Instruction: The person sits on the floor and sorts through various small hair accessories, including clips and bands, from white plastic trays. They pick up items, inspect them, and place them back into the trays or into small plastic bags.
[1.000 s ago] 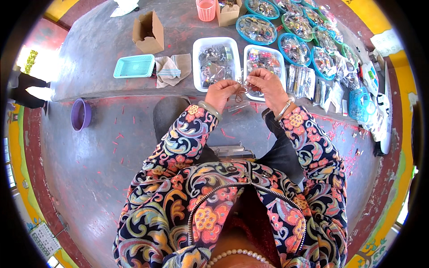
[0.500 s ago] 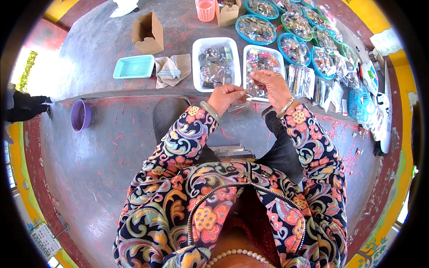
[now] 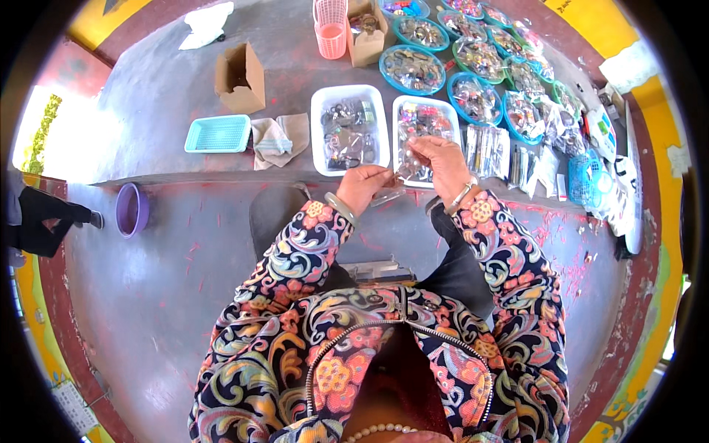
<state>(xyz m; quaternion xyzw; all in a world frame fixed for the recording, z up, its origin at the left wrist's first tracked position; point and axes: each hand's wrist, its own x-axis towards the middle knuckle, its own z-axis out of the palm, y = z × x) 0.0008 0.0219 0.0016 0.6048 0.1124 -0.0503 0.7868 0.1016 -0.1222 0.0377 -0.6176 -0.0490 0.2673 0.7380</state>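
Hands: left and right pinch a clear bag over white trays, filled packets beside; trays not yet emptied.

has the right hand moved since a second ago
Yes, slightly. The right hand has lifted away from the body, farther over the right-hand white tray on the ledge, while the left hand stays near the ledge edge by a small clear bag.

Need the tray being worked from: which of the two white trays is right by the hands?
The right white tray, beside the round blue bowls; the right hand overlaps its near edge.
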